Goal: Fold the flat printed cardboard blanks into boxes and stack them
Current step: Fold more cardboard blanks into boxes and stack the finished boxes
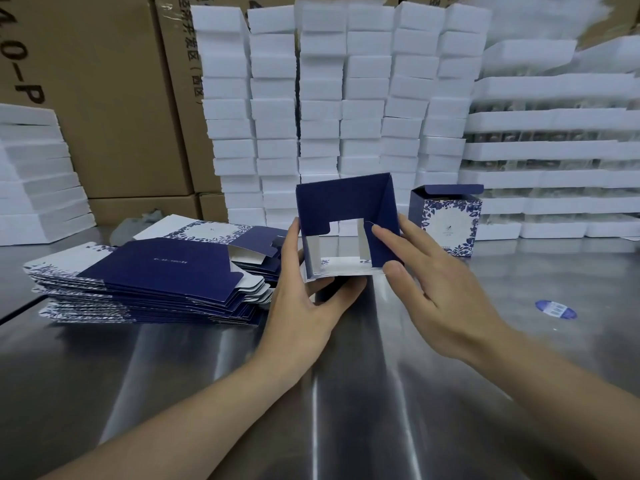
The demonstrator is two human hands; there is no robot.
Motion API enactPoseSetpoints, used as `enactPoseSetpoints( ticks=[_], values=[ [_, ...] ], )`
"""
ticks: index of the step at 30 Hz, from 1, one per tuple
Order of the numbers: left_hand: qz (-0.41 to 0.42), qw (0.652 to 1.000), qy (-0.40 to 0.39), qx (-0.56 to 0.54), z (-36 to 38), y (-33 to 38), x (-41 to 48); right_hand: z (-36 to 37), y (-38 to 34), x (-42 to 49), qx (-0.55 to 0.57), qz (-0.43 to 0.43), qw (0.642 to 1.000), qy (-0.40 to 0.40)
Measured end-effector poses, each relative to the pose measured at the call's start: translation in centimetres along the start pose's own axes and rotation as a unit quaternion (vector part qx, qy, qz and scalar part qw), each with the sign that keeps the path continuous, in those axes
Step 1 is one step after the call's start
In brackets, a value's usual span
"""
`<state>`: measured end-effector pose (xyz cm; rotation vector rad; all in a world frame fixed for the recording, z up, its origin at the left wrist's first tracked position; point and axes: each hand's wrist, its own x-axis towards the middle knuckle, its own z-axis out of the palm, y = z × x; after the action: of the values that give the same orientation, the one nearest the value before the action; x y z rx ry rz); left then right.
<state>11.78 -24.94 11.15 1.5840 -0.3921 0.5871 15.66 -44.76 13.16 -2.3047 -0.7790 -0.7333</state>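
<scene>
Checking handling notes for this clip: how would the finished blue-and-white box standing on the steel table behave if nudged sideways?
The finished box is probably light: thin card like the flat blanks. On the smooth steel table it would likely slide rather than tip. Its raised lid flap suggests walls that dent if squeezed.

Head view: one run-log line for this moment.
left hand grips half-folded navy cardboard box | right hand touches its right wall | stack of flat navy-and-white cardboard blanks at left | finished floral cardboard box at right
</scene>
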Motion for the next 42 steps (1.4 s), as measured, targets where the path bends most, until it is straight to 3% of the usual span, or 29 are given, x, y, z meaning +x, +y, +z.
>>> enactPoseSetpoints(
  ticks=[5, 11, 22, 24, 28, 34, 36, 38, 40, 42],
  values=[
    [-0.011, 1.0, 0.009, 0.003, 0.0, -0.1, 0.3, -0.7, -0.1, 0.3, -0.065, -0.019, 0.997, -0.038],
    [-0.064, 0.995, 0.077, 0.013, 0.1, -0.6, 0.1, 0.8, -0.1, 0.1, -0.082, -0.014, 0.992, 0.093],
    [-0.113, 0.976, 0.155, -0.104, 0.7, -0.8, 0.3, 2.2, -0.5, -0.2, -0.138, 0.005, 0.984, 0.114],
    [-0.13, 0.971, 0.171, -0.107, 0.7, -0.8, 0.3, 2.5, -0.6, -0.3, -0.103, -0.002, 0.989, 0.11],
    [-0.169, 0.956, 0.189, -0.147, 0.3, -0.6, 0.6, 2.8, -0.7, -0.6, 0.079, 0.006, 0.986, 0.143],
    [-0.255, 0.914, 0.211, -0.234, -0.2, -1.0, 1.1, 3.5, -0.5, 0.0, 0.249, 0.17, 0.936, 0.179],
    [-0.271, 0.899, 0.22, -0.267, -0.1, -1.1, 1.3, 3.3, -0.6, 0.1, 0.298, 0.245, 0.913, 0.131],
    [-0.275, 0.89, 0.214, -0.296, 0.1, -1.0, 1.4, 3.5, -0.9, 0.1, 0.37, 0.325, 0.87, 0.027],
    [-0.276, 0.889, 0.199, -0.308, 0.2, -0.9, 1.4, 3.7, -1.2, 0.0, 0.423, 0.35, 0.835, -0.039],
    [-0.278, 0.897, 0.181, -0.291, 0.3, -0.9, 1.2, 3.7, -1.2, -0.2, 0.448, 0.343, 0.825, -0.041]
  ],
)
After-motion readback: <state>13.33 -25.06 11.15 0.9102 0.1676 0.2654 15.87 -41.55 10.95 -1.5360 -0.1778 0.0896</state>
